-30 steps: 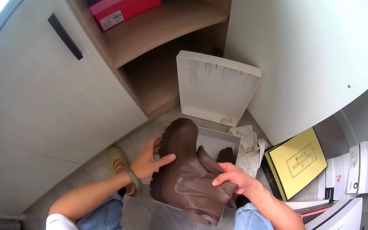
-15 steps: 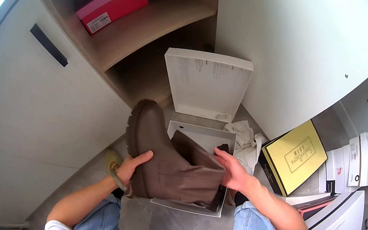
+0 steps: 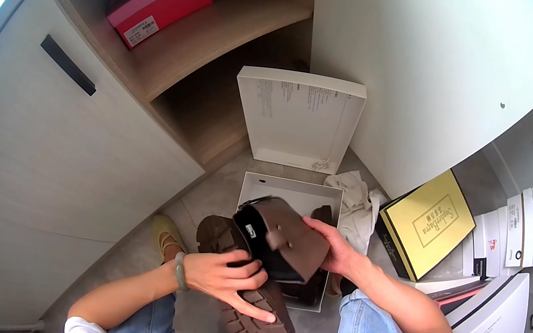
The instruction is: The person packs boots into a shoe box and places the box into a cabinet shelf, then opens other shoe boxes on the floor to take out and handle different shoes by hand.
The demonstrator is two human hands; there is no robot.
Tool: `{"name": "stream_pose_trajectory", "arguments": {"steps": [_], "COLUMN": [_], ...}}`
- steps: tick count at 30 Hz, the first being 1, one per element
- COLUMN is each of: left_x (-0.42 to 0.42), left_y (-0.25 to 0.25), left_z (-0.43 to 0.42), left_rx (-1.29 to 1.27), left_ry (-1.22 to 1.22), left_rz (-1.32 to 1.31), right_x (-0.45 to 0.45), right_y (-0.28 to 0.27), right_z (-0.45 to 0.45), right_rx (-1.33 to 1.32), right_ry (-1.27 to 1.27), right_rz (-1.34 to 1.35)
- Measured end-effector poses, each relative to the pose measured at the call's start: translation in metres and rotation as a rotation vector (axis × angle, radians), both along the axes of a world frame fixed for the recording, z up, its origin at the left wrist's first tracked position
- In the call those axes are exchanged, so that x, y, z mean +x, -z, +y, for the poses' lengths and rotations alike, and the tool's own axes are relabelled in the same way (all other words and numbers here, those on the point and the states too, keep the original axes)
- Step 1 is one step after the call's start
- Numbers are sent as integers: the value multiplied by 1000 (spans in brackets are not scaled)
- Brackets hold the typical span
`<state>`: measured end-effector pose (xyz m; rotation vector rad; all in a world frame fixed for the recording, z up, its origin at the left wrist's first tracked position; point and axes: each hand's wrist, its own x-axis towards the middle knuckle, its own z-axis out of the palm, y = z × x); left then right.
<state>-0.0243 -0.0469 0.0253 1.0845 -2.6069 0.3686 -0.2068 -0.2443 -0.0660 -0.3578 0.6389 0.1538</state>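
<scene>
A brown boot [image 3: 296, 243] is tilted over the white shoebox [image 3: 288, 186], its dark opening facing me and its chunky ridged sole toward my lap. My right hand [image 3: 337, 249] grips the rim of the shaft on the right side. Across the boot between shaft and sole lies my left hand [image 3: 225, 279], fingers bent against it and thumb stretched over the tread. A light label shows inside the shaft. Some dark brown item, partly hidden, lies in the shoebox beneath.
The box lid [image 3: 300, 119] stands upright behind the shoebox, with crumpled paper [image 3: 353, 200] beside it. A yellow box [image 3: 431, 224] and several white boxes [image 3: 532, 228] are stacked at the right. A red shoebox [image 3: 162, 9] sits on the cabinet shelf. A cabinet door [image 3: 427, 66] stands open.
The boot has been turned over: its toe swung from the upper left down toward my lap, bringing sole and opening into view. My left hand moved right, from the sole's edge across the boot.
</scene>
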Motion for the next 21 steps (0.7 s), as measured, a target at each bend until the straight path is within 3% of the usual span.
{"name": "stream_pose_trajectory", "arguments": {"steps": [7, 12, 21], "left_x": [16, 15, 4], "left_y": [16, 10, 9], "left_z": [2, 3, 9], "left_rx": [-101, -97, 76], "left_ry": [223, 124, -43], "left_rz": [-227, -92, 50], "right_x": [-3, 2, -1], "right_y": [11, 3, 12], "right_z": [-1, 0, 10], "right_rx": [-184, -428, -525], "right_ry": [-77, -23, -205], "right_rz": [-60, 0, 52]}}
